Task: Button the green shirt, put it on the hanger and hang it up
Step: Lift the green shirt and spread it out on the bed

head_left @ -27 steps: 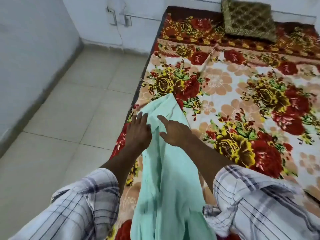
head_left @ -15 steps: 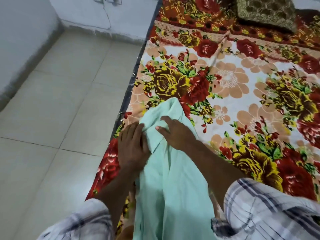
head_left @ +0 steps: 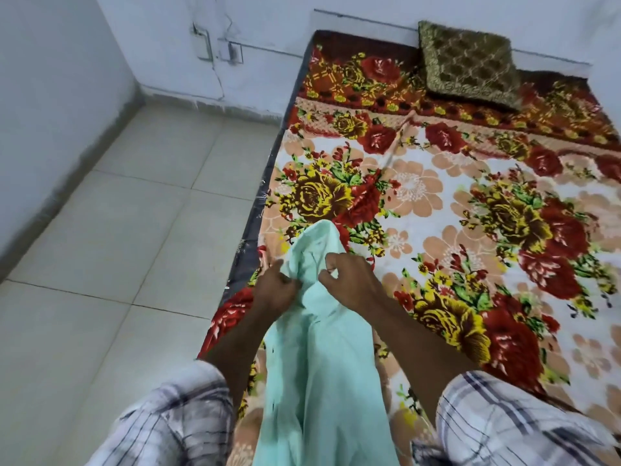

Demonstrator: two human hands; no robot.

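Observation:
The pale green shirt [head_left: 322, 361] lies in a long bunched strip on the floral blanket, running from the bottom edge of the view up to a rounded end near the bed's left side. My left hand [head_left: 277, 289] grips the cloth at its left edge, fingers curled. My right hand [head_left: 349, 280] pinches a fold of the same upper part from the right. The two hands are close together. No hanger or button shows in the view.
The bed carries a red, yellow and peach floral blanket [head_left: 470, 213]. A brown patterned pillow [head_left: 470, 65] lies at the far end by the white wall. Pale floor tiles [head_left: 134, 247] stretch to the left of the bed edge.
Both hands went from lying flat on the shirt to curling their fingers into the cloth and bunching its upper end. The view tilted down, then back up.

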